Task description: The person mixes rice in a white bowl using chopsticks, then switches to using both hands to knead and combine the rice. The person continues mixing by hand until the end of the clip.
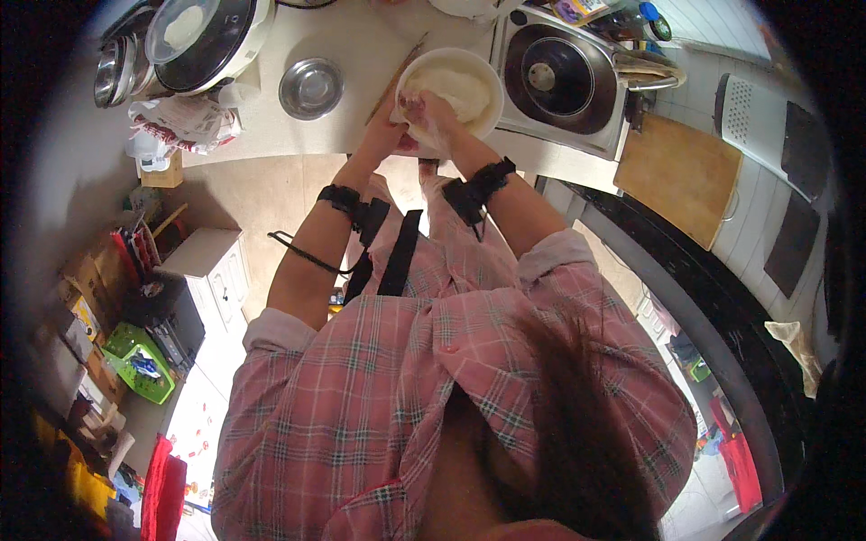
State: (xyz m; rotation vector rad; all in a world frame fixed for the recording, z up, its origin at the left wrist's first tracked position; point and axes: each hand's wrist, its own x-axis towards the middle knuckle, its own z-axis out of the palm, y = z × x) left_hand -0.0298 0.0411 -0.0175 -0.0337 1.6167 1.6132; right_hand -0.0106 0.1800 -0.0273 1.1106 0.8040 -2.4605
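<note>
A round white bowl (497,88) stands near the front edge of the counter, holding a pale, flour-like or doughy mass (467,84). My left hand (387,133) grips the bowl's near left side, its fingers partly hidden by the rim. Over the near part of the bowl, my right hand (436,116) reaches inside with bent fingers that seem smeared with pale residue; whether they pinch anything is unclear. Thin chopsticks (406,71) lie slantwise on the counter just left of the bowl. Farther left sits a small, shiny, see-through or metal bowl (311,88).
A sink (548,78) with a dark round pan or lid inside adjoins the bowl on the right. Beside it leans a wooden board (676,179). At the left stand a rice cooker-like appliance (210,61), a crumpled plastic bag (186,125) and stacked metal bowls (118,71).
</note>
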